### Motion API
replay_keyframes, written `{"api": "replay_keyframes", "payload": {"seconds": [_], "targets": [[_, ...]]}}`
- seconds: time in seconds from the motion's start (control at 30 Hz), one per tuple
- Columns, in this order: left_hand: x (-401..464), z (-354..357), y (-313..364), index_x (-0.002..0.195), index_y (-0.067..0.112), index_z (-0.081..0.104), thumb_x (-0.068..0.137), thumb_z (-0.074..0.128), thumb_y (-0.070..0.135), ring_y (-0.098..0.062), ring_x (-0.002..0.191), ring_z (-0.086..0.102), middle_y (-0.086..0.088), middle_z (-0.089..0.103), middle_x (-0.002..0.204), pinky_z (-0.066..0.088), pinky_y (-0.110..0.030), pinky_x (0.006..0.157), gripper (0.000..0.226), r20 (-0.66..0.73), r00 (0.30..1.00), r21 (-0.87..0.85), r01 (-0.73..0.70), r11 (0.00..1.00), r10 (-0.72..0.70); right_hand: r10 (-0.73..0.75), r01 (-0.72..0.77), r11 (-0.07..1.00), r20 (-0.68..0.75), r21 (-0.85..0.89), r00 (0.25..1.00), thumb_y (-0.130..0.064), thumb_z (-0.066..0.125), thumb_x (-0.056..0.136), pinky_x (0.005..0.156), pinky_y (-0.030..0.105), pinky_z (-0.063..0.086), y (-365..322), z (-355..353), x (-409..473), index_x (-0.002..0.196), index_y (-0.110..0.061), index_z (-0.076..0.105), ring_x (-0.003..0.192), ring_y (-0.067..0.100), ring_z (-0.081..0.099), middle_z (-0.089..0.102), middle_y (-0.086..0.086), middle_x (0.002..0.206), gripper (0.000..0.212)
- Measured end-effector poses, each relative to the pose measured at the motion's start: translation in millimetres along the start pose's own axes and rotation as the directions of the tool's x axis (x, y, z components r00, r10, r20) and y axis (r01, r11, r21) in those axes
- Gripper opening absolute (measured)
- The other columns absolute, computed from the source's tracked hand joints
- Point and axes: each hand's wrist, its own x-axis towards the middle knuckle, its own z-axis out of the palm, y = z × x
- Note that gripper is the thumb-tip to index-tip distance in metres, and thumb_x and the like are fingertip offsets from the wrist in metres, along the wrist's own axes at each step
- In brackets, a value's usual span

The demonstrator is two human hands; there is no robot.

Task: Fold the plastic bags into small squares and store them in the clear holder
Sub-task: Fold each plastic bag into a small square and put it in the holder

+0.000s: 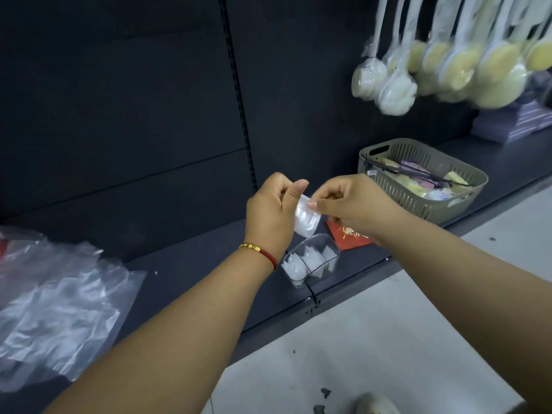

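Two bare forearms reach in from the near edge toward a dark shelf (185, 273), the left wrist wearing a red cord bracelet (263, 252) with gold beads. Both hands meet above the shelf's front edge. The left hand (270, 210) curls around a small folded bag (306, 216), thumb up along its top left corner, while the right hand (349, 201) pinches the bag's upper right edge between thumb and bent fingers. The bag is held in the air, clear of the shelf, just above and beyond the clear holder (310, 259). That holder stands on the shelf near its front edge, divided into three compartments, each with folded white plastic inside. A red card (348, 237) lies flat just right of and beyond the holder, partly hidden by the right wrist. Loose clear bags (56, 306) are heaped at the shelf's near left. Farther right, a grey slotted basket (424, 174) holds assorted packets. Wrapped sponges on long handles (442, 64) hang at far right, blurred.
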Motion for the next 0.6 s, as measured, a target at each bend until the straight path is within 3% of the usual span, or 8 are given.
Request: {"api": "replay_keyframes", "payload": {"seconds": [0.1, 0.17, 0.23, 0.33, 0.5, 0.6], "targets": [[9.3, 21.2, -26.6, 0.091, 0.018, 0.056, 0.101, 0.045, 0.04, -0.002, 0.067, 0.047, 0.012, 0.053, 0.075, 0.042, -0.02, 0.065, 0.027, 0.103, 0.993, 0.069, 0.045, 0.997, -0.052, 0.057, -0.06, 0.996, -0.045, -0.065, 0.997, -0.022, 0.072, 0.086, 0.048, 0.019, 0.045, 30.6, -0.6, 24.7, 0.076, -0.014, 0.07, 0.046, 0.005, 0.051, 0.062, 0.0, 0.06, 0.014], [9.8, 34.9, -52.0, 0.129, 0.021, 0.051, 0.102, 0.038, 0.042, -0.006, 0.109, 0.054, 0.009, 0.059, 0.115, 0.043, -0.026, 0.094, 0.037, 0.193, 0.974, 0.149, 0.091, 0.985, -0.119, 0.101, -0.116, 0.987, -0.132, -0.11, 0.986, -0.019, 0.07, 0.088, 0.044, 0.013, 0.041, 57.5, 1.1, 41.4, 0.074, -0.013, 0.068, 0.042, 0.0, 0.052, 0.06, -0.002, 0.059, 0.015], [6.9, 48.1, -82.0, 0.151, 0.018, 0.029, 0.103, 0.032, 0.044, -0.013, 0.145, 0.025, 0.002, 0.034, 0.155, 0.021, -0.032, 0.119, 0.055, 0.299, 0.937, 0.3, 0.086, 0.95, -0.179, 0.153, -0.197, 0.963, -0.228, -0.182, 0.961, -0.02, 0.067, 0.089, 0.052, 0.018, 0.041, 89.4, 5.6, 57.4, 0.079, -0.011, 0.069, 0.055, 0.005, 0.056, 0.06, -0.004, 0.063, 0.014], [-5.0, 65.2, -126.1, 0.156, 0.019, 0.006, 0.103, 0.025, 0.047, -0.01, 0.15, -0.008, 0.002, -0.001, 0.165, -0.009, -0.03, 0.12, 0.063, 0.417, 0.866, 0.515, 0.026, 0.856, -0.277, 0.237, -0.322, 0.91, -0.308, -0.263, 0.922, -0.02, 0.063, 0.091, 0.064, 0.026, 0.038, 135.4, 19.0, 72.9, 0.083, -0.012, 0.066, 0.073, 0.018, 0.055, 0.06, -0.002, 0.072, 0.011], [-26.9, 92.2, -179.4, 0.155, 0.021, -0.009, 0.101, 0.017, 0.055, -0.012, 0.148, -0.021, 0.003, -0.019, 0.162, -0.017, -0.035, 0.117, 0.068, 0.539, 0.715, 0.673, -0.048, 0.738, -0.444, 0.321, -0.42, 0.829, -0.3, -0.368, 0.898, -0.014, 0.055, 0.091, 0.057, 0.03, 0.038, 190.0, 45.5, 83.6, 0.082, -0.009, 0.061, 0.071, 0.027, 0.054, 0.062, 0.01, 0.076, 0.012], [-34.7, 109.1, -200.3, 0.155, 0.021, -0.012, 0.101, 0.016, 0.056, -0.013, 0.147, -0.023, 0.003, -0.022, 0.161, -0.019, -0.037, 0.116, 0.07, 0.578, 0.668, 0.695, -0.104, 0.711, -0.467, 0.348, -0.454, 0.785, -0.305, -0.423, 0.886, -0.018, 0.053, 0.092, 0.058, 0.028, 0.036, 212.8, 58.5, 89.9, 0.084, -0.011, 0.059, 0.073, 0.028, 0.056, 0.062, 0.008, 0.077, 0.013]]}}
